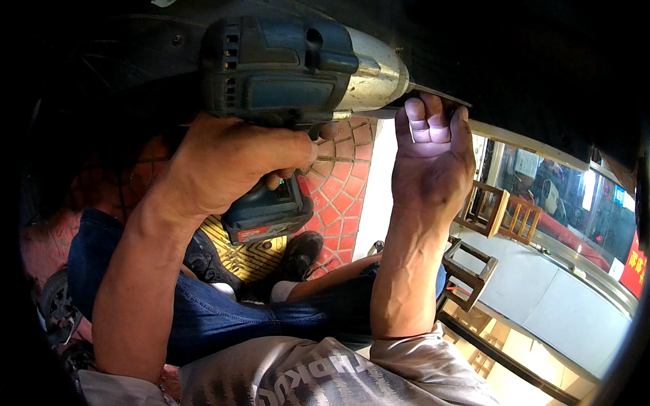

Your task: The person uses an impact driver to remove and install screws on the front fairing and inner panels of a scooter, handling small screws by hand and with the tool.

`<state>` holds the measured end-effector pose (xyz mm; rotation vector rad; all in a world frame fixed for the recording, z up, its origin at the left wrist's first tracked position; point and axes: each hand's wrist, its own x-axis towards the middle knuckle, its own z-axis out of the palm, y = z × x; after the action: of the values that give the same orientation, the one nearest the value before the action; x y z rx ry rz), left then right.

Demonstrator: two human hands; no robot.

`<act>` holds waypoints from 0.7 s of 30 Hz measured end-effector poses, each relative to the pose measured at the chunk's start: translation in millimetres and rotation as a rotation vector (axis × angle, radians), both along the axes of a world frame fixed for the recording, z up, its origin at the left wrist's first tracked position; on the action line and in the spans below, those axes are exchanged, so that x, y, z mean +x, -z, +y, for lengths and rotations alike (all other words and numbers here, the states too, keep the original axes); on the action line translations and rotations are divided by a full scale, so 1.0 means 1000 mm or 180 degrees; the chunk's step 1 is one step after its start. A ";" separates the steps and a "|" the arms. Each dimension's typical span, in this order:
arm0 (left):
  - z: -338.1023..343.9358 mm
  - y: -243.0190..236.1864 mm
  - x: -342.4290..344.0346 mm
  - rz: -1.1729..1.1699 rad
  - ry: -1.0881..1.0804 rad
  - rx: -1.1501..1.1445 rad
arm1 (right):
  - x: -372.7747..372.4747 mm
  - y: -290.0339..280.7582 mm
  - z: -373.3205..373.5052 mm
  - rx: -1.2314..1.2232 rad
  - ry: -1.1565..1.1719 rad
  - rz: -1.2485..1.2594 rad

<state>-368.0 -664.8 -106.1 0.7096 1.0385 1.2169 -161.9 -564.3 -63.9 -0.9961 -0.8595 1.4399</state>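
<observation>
My left hand (227, 162) is wrapped around the handle of a dark blue cordless impact driver (291, 91) with a silver nose. Its battery pack (267, 210) sits below the grip, and the nose points to the right. A thin shaft (437, 93) extends from the nose. Close to that shaft, my right hand (433, 149) is raised palm toward me with its fingers curled. A pale light falls on those fingers, and what they hold, if anything, is hidden. Directly above both hands spreads a dark panel (135, 51), mostly in shadow.
Red paving (342, 203) lies below, with a yellow ribbed block (250, 254) between my shoes. Wooden stools (484, 210) stand at the right, by a window (562, 196) and a white counter panel (535, 291). A small wheel (59, 304) shows at the lower left.
</observation>
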 end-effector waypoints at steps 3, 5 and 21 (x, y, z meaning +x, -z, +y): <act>-0.001 0.003 -0.004 0.0178 0.0136 0.0075 | -0.001 0.001 0.000 0.0055 -0.0101 0.0067; 0.000 0.004 -0.005 0.0211 0.0160 0.0143 | 0.000 0.001 -0.002 0.0067 -0.0121 0.0061; 0.007 -0.013 -0.016 0.1279 0.0190 0.0552 | 0.004 0.001 -0.002 0.0038 -0.0046 -0.0041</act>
<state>-383.8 -657.8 -92.9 1.1458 1.2375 1.1464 -158.3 -566.2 -64.7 -0.9930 -0.8854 1.4405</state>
